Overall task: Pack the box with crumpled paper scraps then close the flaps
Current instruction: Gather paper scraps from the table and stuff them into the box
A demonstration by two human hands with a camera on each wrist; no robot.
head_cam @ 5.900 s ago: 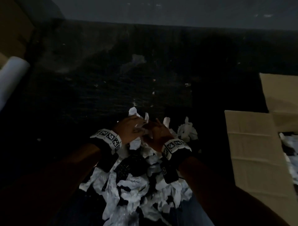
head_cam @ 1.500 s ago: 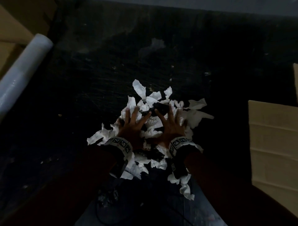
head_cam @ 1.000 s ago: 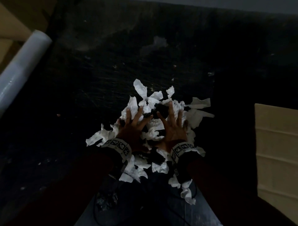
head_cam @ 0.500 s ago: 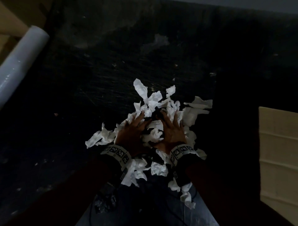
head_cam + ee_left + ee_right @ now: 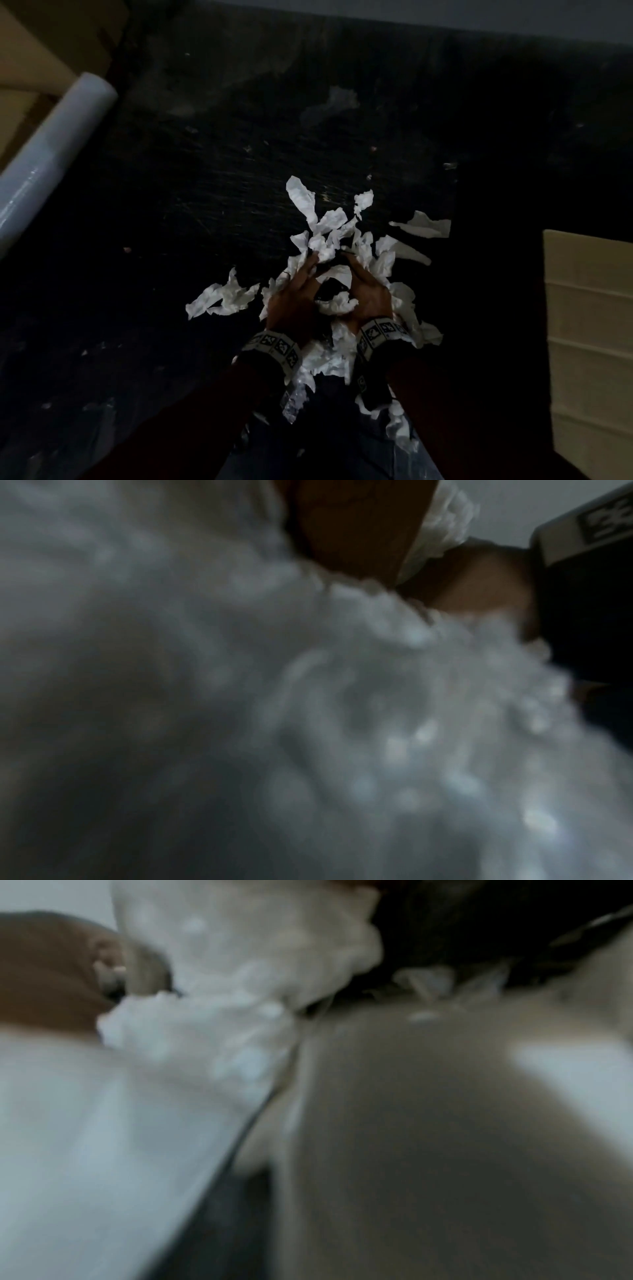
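Crumpled paper scraps [image 5: 337, 240] heaped, left hand [image 5: 291, 301] and right hand [image 5: 371, 296] fingers curled gathering them, no legible writing.

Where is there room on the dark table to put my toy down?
Bare table lies between the plastic roll and the paper scraps, and beyond the scraps toward the far edge. It's crowded where the left hand and right hand gather scraps. The cardboard flap fills the right side.

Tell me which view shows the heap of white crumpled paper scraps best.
The head view: the heap of white crumpled paper scraps lies whole on the dark floor, both hands in it. The left wrist view and right wrist view show only blurred white paper close up.
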